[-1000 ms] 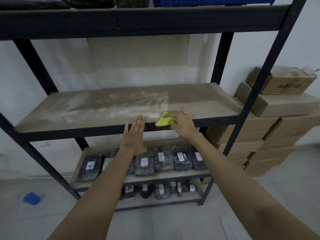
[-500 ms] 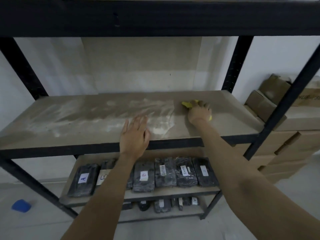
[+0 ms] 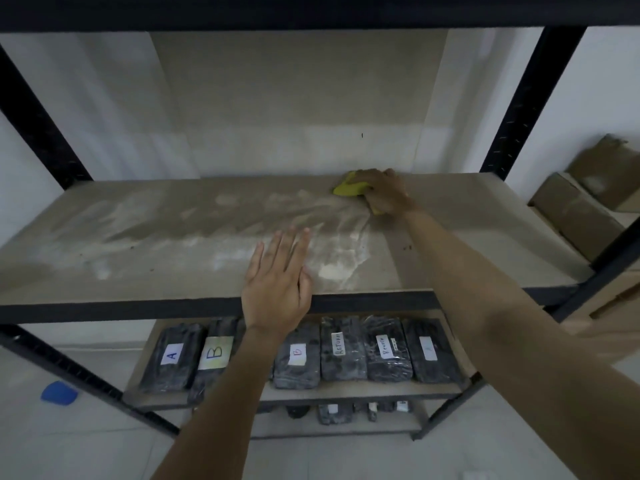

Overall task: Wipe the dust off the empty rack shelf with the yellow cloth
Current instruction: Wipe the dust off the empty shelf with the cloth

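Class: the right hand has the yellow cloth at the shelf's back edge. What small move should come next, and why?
Probably draw the cloth leftward along the back: the right hand grips it beside pale dust covering the shelf left of it, while the right part looks clean. The left hand rests flat at the front.

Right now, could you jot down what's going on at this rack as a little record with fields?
Activity: dusting the empty beige board shelf of a black metal rack
Right hand: presses the crumpled yellow cloth at the shelf's back edge
Left hand: flat, fingers straight, at the front edge
Dust: pale streaks cover the left and middle; the right part looks cleaner
Shelf below: dark wrapped packs with white labels
Floor: small blue object at left
Right of rack: stacked brown cardboard boxes
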